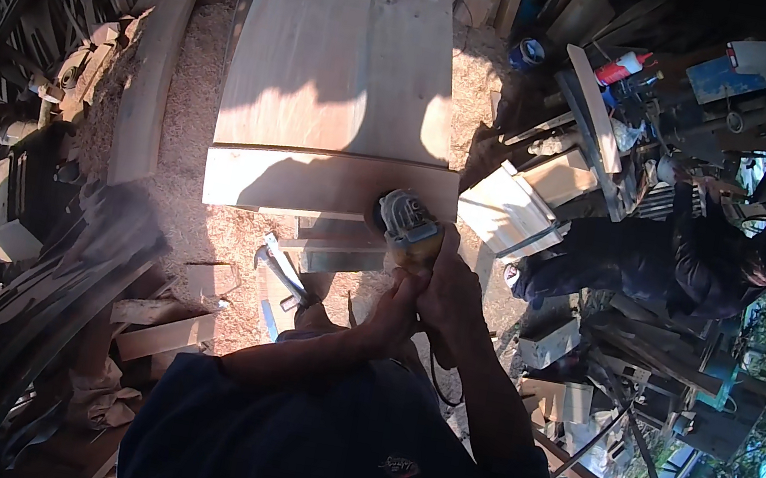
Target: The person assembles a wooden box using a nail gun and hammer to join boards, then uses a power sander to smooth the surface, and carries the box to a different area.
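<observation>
Left hand point(398, 306) and right hand point(452, 289) wrap the rear of a grinder point(412, 231), its head over the near right corner of a wooden panel point(339, 49); whether it touches is unclear. A cord point(436, 382) loops below, pale boards point(509, 210) sit just right of the panel, and a co-worker point(644, 254) in dark clothes is beyond them. Sun patches the panel; scrap wood point(86, 76) crowds the sawdust-strewn floor point(199, 97)

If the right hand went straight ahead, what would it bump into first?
The right hand would first push the power tool it grips; past that, probably the flat wooden board, though depth is unclear.
</observation>
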{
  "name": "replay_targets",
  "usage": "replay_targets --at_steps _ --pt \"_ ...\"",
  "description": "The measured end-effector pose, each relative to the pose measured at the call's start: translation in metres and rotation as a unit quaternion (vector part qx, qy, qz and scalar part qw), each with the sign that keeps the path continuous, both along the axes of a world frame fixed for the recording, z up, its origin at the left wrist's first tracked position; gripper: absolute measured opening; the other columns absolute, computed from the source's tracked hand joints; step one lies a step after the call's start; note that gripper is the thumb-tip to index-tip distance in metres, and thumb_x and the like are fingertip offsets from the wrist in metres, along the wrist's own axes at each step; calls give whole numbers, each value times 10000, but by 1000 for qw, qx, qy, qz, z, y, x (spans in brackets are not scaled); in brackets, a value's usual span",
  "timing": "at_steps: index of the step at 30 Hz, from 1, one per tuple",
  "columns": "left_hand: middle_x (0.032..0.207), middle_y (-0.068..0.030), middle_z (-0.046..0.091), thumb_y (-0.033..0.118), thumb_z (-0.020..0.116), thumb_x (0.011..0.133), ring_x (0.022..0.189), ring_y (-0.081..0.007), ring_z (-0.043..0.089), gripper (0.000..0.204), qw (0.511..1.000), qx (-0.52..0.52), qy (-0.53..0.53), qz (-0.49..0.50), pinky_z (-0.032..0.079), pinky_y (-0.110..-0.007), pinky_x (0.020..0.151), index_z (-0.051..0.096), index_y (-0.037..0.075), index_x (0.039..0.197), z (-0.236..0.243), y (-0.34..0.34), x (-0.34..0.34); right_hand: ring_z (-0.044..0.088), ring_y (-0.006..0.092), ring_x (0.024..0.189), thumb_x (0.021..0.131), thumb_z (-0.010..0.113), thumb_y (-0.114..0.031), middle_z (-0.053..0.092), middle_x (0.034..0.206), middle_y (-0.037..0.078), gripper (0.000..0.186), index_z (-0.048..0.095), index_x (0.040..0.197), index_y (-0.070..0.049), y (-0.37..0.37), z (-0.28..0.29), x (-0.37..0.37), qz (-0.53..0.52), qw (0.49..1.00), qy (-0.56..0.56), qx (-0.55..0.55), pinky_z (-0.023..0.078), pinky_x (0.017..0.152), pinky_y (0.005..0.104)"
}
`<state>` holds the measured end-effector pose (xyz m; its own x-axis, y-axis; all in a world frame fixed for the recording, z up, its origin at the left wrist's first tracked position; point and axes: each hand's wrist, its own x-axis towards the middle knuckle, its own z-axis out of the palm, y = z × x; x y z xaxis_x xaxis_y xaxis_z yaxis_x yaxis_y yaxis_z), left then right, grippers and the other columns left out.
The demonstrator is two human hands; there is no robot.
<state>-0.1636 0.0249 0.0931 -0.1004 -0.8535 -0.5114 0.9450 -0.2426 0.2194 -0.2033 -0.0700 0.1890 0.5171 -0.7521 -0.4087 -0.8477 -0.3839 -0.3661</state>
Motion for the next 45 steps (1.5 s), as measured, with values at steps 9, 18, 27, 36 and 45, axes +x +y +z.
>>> replay_targets --at_steps 9,18,27,36,45 --pt "1271 -116 535 434 517 949 1179 -245 564 549 994 33 -48 -87 504 -441 960 418 66 1343 61 -34 -26 640 522 927 798 729 -363 666 975 308 664 345 1244 -57 -13 4 -60 -131 987 -88 -10 503 796 569" --pt "1216 -112 542 403 531 936 1098 -222 580 507 989 -51 -120 -70 517 -390 871 426 85 1317 35 -54 -31 642 495 996 804 720 -459 661 1021 308 737 344 1246 -5 -27 -10 -65 -157 986 -44 -16 508 826 536" --pt "1091 -81 598 406 516 963 1037 -171 596 399 988 36 -83 125 515 -371 860 529 67 1172 63 40 49 643 487 990 801 743 -438 652 1050 311 900 228 1413 -24 34 5 51 63 998 11 23 519 835 524" --pt "1302 -107 563 522 502 988 1175 -209 558 616 913 31 -128 386 451 -359 986 492 36 1368 -20 103 127 629 494 965 787 725 -456 659 1037 294 919 233 1419 -6 93 -18 186 283 959 -19 13 503 826 544" --pt "1314 -142 525 450 424 1018 1186 -269 565 550 967 -3 -20 254 470 -428 1006 393 60 1404 29 73 91 650 482 923 836 674 -300 633 1000 296 822 217 1446 8 60 -9 125 234 972 -18 11 520 839 536"
